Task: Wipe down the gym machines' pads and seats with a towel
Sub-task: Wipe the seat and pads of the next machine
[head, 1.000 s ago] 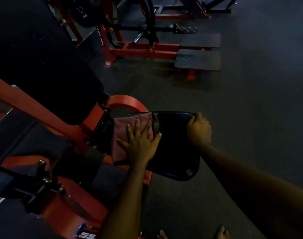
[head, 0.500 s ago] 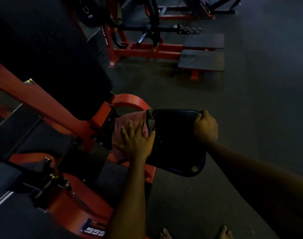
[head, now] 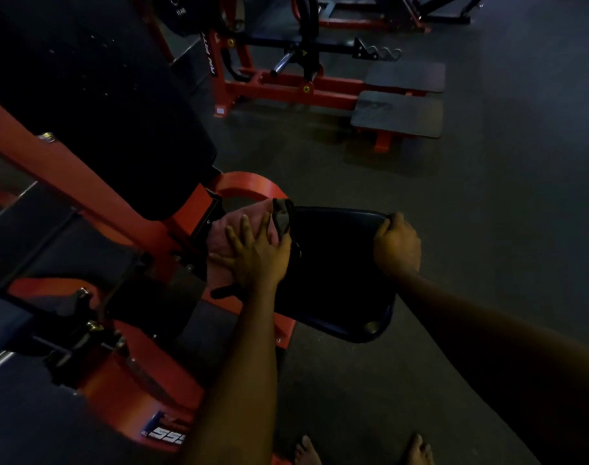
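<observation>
"fit" lettering (head: 213, 57) on red machine upright (head: 223, 92)

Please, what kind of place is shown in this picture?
Most likely a gym's weights room. A red-framed machine with footplates stands on a dark floor, and the left hand presses a pink towel on a padded black seat.

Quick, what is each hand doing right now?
Left hand: open, fingers spread, pressing the towel flat on the seat.
Right hand: closed, gripping the seat's far edge.
</observation>
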